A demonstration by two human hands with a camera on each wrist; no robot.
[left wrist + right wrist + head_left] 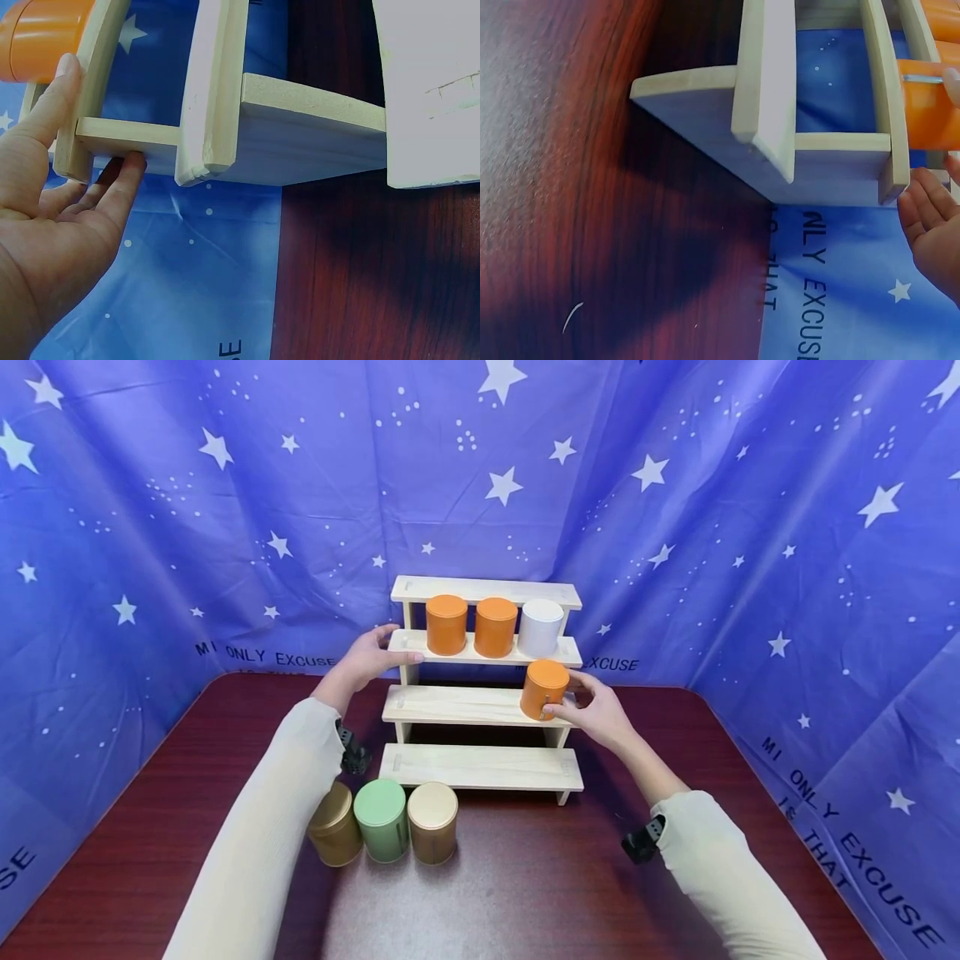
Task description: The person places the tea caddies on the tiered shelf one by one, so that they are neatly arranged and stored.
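A stepped wooden shelf rack (480,766) stands on the table, its second tier from the top bearing two orange tins (447,631) and a white tin (540,631). My left hand (367,658) grips the left end of that tier. In the left wrist view its thumb lies along the board near an orange tin (49,41), its fingertips against the side support (131,131). My right hand (598,714) holds another orange tin (542,692) between thumb and fingers at the right end of the tier below; whether its base touches the board I cannot tell.
In front of the rack's left side, a brown-gold tin (336,835), a green tin (382,822) and a second gold-lidded tin (433,827) stand in a row on the dark red table (517,893). Behind the table hangs a blue star-patterned curtain (315,485).
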